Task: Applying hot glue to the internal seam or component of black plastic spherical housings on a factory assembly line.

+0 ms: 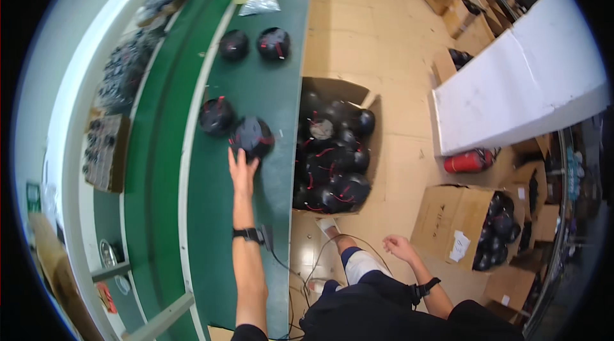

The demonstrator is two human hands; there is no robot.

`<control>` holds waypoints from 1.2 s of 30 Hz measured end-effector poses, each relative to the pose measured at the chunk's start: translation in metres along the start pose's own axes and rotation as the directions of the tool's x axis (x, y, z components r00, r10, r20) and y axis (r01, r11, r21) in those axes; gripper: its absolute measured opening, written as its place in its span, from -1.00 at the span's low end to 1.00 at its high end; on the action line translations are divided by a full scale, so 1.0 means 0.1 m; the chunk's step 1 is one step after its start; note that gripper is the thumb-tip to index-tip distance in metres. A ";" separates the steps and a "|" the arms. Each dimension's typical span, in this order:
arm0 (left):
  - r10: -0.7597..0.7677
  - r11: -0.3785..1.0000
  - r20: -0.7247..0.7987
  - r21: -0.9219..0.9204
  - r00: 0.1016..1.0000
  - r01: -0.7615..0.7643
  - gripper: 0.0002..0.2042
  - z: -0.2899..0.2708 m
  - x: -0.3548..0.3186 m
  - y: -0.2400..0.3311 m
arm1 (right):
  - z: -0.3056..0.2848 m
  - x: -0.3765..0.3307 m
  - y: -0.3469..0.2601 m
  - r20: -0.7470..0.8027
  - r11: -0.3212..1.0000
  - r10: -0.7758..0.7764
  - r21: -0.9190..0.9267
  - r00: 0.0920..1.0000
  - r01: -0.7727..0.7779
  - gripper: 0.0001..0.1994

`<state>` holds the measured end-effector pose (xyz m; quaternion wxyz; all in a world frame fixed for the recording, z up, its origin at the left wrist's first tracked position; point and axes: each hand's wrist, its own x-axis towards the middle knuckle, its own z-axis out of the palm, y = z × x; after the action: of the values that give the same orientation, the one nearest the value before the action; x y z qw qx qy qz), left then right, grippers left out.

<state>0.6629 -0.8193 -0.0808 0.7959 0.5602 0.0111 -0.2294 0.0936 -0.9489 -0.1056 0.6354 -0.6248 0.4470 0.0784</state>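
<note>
My left hand [243, 173] reaches over the green workbench, its fingers apart and touching the near edge of a black dome-shaped shell [254, 136]. Whether they bear any of its weight I cannot tell. Just left of that shell lies another black shell [217, 116] with red wire on it. Farther up the bench are a plain-looking black shell [234, 45] and a black shell with red strands [274, 43]. My right hand [398, 247] hangs beside my body over the floor, fingers loosely apart, nothing in it.
An open carton [373, 111] full of black shells stands against the bench's right edge. Right of me are another carton [441, 219] of black parts, a red fire extinguisher [470, 160] and a white pillar [518, 79]. A cable [295, 272] trails from my left wrist.
</note>
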 end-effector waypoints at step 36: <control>-0.444 0.823 0.346 0.521 0.826 0.224 -0.62 -0.92 -2.29 0.06 | -0.39 1.32 -0.61 0.236 0.809 0.211 -0.587 0.949 -0.034 -0.71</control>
<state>0.4822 -0.6540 -0.0465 0.5659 0.6511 -0.1281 -0.4892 0.1932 -1.0564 -0.1422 0.4684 -0.7386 0.3440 0.3416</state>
